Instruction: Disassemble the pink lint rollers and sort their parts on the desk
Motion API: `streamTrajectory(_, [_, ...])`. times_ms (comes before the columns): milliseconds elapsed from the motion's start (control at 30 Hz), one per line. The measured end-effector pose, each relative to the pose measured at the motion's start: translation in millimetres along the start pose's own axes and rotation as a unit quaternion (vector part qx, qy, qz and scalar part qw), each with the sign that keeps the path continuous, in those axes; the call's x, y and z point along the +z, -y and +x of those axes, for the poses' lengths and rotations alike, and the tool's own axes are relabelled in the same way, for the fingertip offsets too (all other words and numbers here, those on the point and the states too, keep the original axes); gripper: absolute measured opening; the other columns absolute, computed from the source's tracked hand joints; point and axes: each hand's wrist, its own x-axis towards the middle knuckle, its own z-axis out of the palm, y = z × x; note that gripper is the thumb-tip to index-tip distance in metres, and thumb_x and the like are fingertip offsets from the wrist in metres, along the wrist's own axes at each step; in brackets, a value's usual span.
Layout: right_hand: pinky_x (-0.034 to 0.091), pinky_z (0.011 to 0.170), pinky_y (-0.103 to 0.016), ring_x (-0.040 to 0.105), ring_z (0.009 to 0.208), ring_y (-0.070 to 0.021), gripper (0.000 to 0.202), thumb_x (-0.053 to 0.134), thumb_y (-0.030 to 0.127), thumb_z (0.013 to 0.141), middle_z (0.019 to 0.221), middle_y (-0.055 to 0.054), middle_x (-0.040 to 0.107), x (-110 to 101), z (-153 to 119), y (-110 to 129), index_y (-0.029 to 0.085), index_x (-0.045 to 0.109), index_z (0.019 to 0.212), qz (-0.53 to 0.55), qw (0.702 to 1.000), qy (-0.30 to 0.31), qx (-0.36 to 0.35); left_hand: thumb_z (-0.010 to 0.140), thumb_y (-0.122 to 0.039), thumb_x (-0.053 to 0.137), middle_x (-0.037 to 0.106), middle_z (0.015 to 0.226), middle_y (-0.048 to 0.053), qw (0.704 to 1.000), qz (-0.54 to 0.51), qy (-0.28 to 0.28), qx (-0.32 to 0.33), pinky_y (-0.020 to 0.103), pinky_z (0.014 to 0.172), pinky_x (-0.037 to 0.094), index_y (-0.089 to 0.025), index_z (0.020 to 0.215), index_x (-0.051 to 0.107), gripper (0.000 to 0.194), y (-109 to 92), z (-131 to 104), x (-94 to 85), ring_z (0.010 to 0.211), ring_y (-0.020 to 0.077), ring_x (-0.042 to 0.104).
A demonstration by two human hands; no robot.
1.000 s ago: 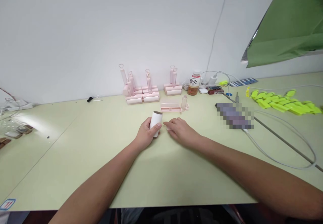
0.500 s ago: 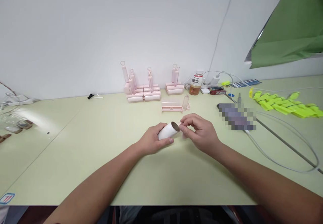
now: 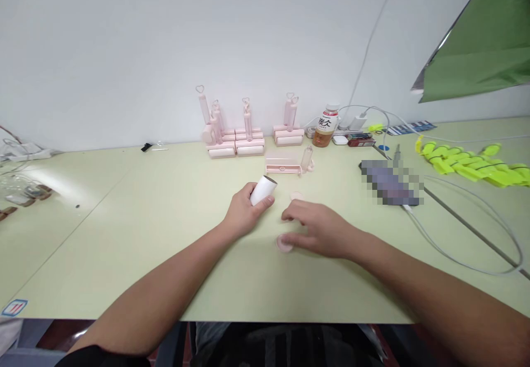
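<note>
My left hand (image 3: 243, 208) is wrapped round a white roll with a hollow brown cardboard core (image 3: 263, 191), tilted with its open end up and to the right. My right hand (image 3: 317, 226) is low over the table, thumb and fingers apart. Its thumb tip overlaps a small round pink cap (image 3: 283, 244) on the tabletop; whether it presses on it I cannot tell. A second pale pink disc (image 3: 296, 195) lies just beyond the right fingers. Farther back lie an open pink roller case (image 3: 283, 169) and a clear pink handle (image 3: 307, 159).
Along the wall stand several pink lint rollers (image 3: 249, 146) with heart-shaped loops. To their right is a drink bottle (image 3: 327, 126). A blurred-out phone (image 3: 389, 182) with a white cable (image 3: 459, 266) lies at the right, near bright yellow pieces (image 3: 476, 163).
My right hand has come away from the roll's end and opened lower down. The two pink round pieces now show on the table. My left hand has moved the roll slightly left and more upright.
</note>
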Motion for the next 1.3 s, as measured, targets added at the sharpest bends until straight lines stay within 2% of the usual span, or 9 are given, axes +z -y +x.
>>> streamTrajectory(100, [0.043,0.062,-0.029,0.058,0.076,-0.0191,0.023,0.067,0.037,0.08,0.092,-0.005,0.059,12.4,-3.3,9.5,0.021,0.063,0.097,-0.033,0.995,0.093,-0.018,0.077,-0.053,0.064,0.067,0.096,0.004,1.0,-0.005,-0.004,-0.009,0.031,0.068,0.043,-0.019,0.106,0.062,0.044,0.9,1.8,-2.1,0.083,0.0226,0.06])
streamTrajectory(233, [0.043,0.062,-0.027,0.055,0.068,-0.0136,0.007,0.056,0.019,0.083,0.09,-0.003,0.056,19.7,-2.5,8.1,0.02,0.063,0.085,-0.004,0.994,0.105,-0.026,0.076,-0.051,0.065,0.067,0.096,0.003,1.0,-0.016,-0.002,0.003,0.032,0.069,0.044,-0.021,0.108,0.062,0.044,-1.2,0.9,-3.6,0.084,0.0229,0.06])
streamTrajectory(467, [0.042,0.058,-0.025,0.05,0.063,-0.0121,0.014,0.063,0.023,0.08,0.077,0.0,0.052,0.8,3.3,-11.1,0.02,0.051,0.072,0.118,0.99,-0.077,0.027,0.076,-0.049,0.066,0.068,0.099,0.004,0.998,-0.005,0.04,0.052,0.031,0.074,0.046,-0.021,0.109,0.063,0.044,-2.2,-1.5,-4.3,0.088,0.0227,0.06])
streamTrajectory(600, [0.043,0.059,-0.026,0.051,0.064,-0.0128,0.019,0.06,0.025,0.083,0.076,-0.001,0.054,-2.7,4.9,-17.2,0.02,0.05,0.068,0.103,0.979,-0.174,0.037,0.076,-0.05,0.066,0.068,0.098,0.005,0.996,-0.002,0.062,0.061,0.031,0.072,0.046,-0.022,0.106,0.065,0.041,-4.8,-3.9,-3.2,0.087,0.0236,0.061])
streamTrajectory(733, [0.049,0.072,-0.032,0.058,0.08,-0.0188,0.007,0.058,0.028,0.086,0.089,-0.006,0.062,5.0,3.6,-11.0,0.021,0.058,0.087,0.059,0.993,-0.097,-0.022,0.075,-0.051,0.067,0.069,0.097,0.004,0.998,0.0,0.041,0.04,0.031,0.072,0.046,-0.021,0.106,0.066,0.043,-4.1,-2.2,-2.9,0.086,0.0237,0.061])
streamTrajectory(800, [0.049,0.081,-0.037,0.058,0.093,-0.0231,0.014,0.057,0.027,0.087,0.101,-0.01,0.064,11.3,4.6,-8.7,0.02,0.06,0.098,0.033,0.997,-0.064,-0.037,0.075,-0.051,0.066,0.068,0.096,0.004,0.999,-0.006,0.036,0.03,0.031,0.072,0.046,-0.02,0.106,0.065,0.044,-2.3,-0.3,-3.6,0.085,0.0228,0.061])
streamTrajectory(1033, [0.026,0.106,-0.062,0.034,0.134,-0.0404,0.041,0.054,0.037,0.089,0.144,-0.013,0.048,26.1,21.1,-24.0,0.022,0.058,0.127,-0.089,0.994,0.009,0.059,0.077,-0.052,0.066,0.067,0.094,0.003,0.999,-0.035,0.015,0.009,0.029,0.068,0.046,-0.019,0.107,0.063,0.046,1.5,2.2,-3.6,0.081,0.0203,0.059])
streamTrajectory(1133, [0.021,0.106,-0.064,0.036,0.132,-0.0396,0.032,0.049,0.034,0.092,0.13,-0.008,0.061,27.8,26.7,-25.4,0.026,0.063,0.12,-0.075,0.995,0.041,0.057,0.078,-0.052,0.065,0.066,0.093,0.003,0.999,-0.028,0.011,0.011,0.028,0.069,0.045,-0.019,0.105,0.062,0.043,2.8,3.0,-3.6,0.082,0.02,0.059])
streamTrajectory(1300, [0.036,0.097,-0.048,0.054,0.104,-0.0299,0.014,0.055,0.026,0.087,0.089,-0.008,0.071,28.5,27.8,-19.8,0.019,0.068,0.089,-0.066,0.997,-0.011,0.03,0.078,-0.049,0.065,0.066,0.094,0.002,0.999,-0.012,0.016,0.031,0.028,0.069,0.045,-0.02,0.106,0.061,0.04,3.5,3.7,-5.9,0.083,0.0197,0.059])
